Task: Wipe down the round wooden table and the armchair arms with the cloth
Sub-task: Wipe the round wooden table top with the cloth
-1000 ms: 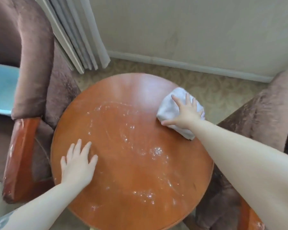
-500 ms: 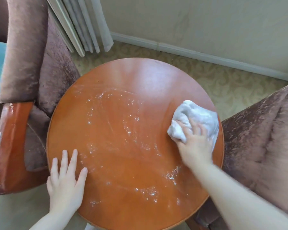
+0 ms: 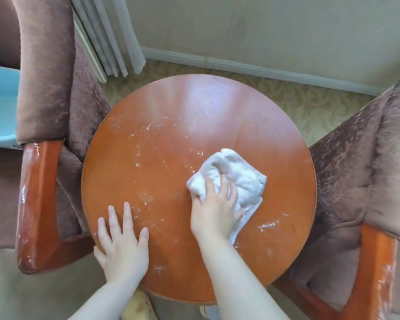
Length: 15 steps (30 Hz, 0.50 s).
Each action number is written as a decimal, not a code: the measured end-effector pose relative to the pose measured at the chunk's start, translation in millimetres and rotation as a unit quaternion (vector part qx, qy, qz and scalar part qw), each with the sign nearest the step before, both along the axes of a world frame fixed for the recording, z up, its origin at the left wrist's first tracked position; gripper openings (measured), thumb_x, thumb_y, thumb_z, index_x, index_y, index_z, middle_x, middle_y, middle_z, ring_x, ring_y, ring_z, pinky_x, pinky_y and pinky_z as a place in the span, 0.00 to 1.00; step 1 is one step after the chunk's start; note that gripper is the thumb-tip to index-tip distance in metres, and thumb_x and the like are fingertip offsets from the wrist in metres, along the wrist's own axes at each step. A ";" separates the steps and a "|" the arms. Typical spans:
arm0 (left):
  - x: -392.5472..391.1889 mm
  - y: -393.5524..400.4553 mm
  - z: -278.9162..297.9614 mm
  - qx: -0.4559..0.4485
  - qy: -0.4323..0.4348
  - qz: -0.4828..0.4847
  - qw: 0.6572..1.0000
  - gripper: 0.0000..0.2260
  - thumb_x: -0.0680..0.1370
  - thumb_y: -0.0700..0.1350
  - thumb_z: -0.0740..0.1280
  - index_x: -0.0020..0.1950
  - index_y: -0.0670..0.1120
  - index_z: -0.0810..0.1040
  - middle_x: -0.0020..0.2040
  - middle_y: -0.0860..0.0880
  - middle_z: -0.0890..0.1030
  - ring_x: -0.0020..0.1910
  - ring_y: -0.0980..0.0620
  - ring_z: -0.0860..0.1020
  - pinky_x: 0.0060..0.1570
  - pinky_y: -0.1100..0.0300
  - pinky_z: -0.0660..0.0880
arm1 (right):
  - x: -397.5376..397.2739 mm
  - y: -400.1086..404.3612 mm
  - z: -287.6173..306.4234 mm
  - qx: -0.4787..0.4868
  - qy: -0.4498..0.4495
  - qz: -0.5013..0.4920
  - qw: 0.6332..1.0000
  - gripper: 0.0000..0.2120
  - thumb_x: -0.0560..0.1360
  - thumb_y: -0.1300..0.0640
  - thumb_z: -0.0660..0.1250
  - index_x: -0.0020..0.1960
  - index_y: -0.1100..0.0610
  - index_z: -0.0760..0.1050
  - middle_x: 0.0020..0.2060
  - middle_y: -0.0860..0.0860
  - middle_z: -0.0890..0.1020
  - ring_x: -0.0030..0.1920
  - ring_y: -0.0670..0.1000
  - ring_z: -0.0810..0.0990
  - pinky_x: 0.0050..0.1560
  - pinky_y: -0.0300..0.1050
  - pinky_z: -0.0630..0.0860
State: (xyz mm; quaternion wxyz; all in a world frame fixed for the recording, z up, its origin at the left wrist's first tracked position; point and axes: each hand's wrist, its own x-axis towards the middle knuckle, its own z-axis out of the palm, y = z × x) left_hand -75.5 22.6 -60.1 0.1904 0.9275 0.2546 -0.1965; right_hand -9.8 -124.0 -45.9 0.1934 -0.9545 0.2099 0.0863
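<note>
Desk point(image 3: 162, 125), round and wooden, between two armchairs, mid-wipe: wet streaks and foam specks toward left and near edges. Chair arms point(image 3: 36, 204) untouched yet, probably; next stroke best swept left across the streaks. Cloth point(image 3: 236, 174), bunched, right of centre. Right hand point(image 3: 214, 214) pressing down on cloth, fingers half curled. Left hand point(image 3: 123, 244) flat, fingers spread, bracing near edge.
</note>
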 end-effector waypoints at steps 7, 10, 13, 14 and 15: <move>-6.8 18.6 -12.5 0.038 -0.037 -0.225 0.973 0.33 0.77 0.64 0.45 0.77 0.54 0.34 0.76 0.48 0.31 0.76 0.45 0.35 0.73 0.46 0.39 | -141.3 -81.0 -3.8 -0.082 -0.028 0.366 0.927 0.36 0.58 0.49 0.68 0.66 0.35 0.68 0.74 0.48 0.65 0.75 0.53 0.56 0.59 0.78 0.63; -3.0 20.2 -16.2 0.020 -0.003 -0.302 0.953 0.39 0.68 0.74 0.37 0.69 0.57 0.21 0.72 0.50 0.24 0.74 0.46 0.29 0.71 0.45 0.33 | -109.3 -121.9 -4.9 -0.140 0.038 0.133 0.980 0.32 0.71 0.40 0.64 0.72 0.31 0.54 0.78 0.49 0.49 0.78 0.54 0.43 0.68 0.73 0.53; 1.5 21.7 -17.2 0.014 0.038 -0.297 0.954 0.47 0.59 0.80 0.40 0.66 0.60 0.18 0.73 0.49 0.23 0.72 0.46 0.25 0.70 0.44 0.31 | -76.5 -65.8 -13.7 -0.121 0.051 -0.148 0.980 0.33 0.75 0.36 0.58 0.74 0.32 0.45 0.79 0.52 0.45 0.77 0.58 0.43 0.69 0.70 0.55; 2.5 23.5 -17.2 0.013 0.047 -0.297 0.954 0.49 0.57 0.82 0.40 0.66 0.60 0.18 0.72 0.50 0.23 0.71 0.47 0.24 0.70 0.44 0.31 | -80.2 -42.3 -18.8 -0.125 0.037 -0.154 0.979 0.34 0.75 0.38 0.60 0.74 0.33 0.45 0.79 0.53 0.47 0.77 0.59 0.44 0.68 0.71 0.56; 3.3 25.0 -16.8 0.011 0.053 -0.296 0.954 0.50 0.55 0.82 0.40 0.65 0.61 0.18 0.72 0.50 0.23 0.70 0.48 0.23 0.70 0.44 0.31 | -94.0 -25.0 -23.4 -0.132 0.004 -0.113 0.985 0.35 0.74 0.40 0.63 0.75 0.33 0.47 0.78 0.53 0.49 0.77 0.59 0.46 0.67 0.71 0.57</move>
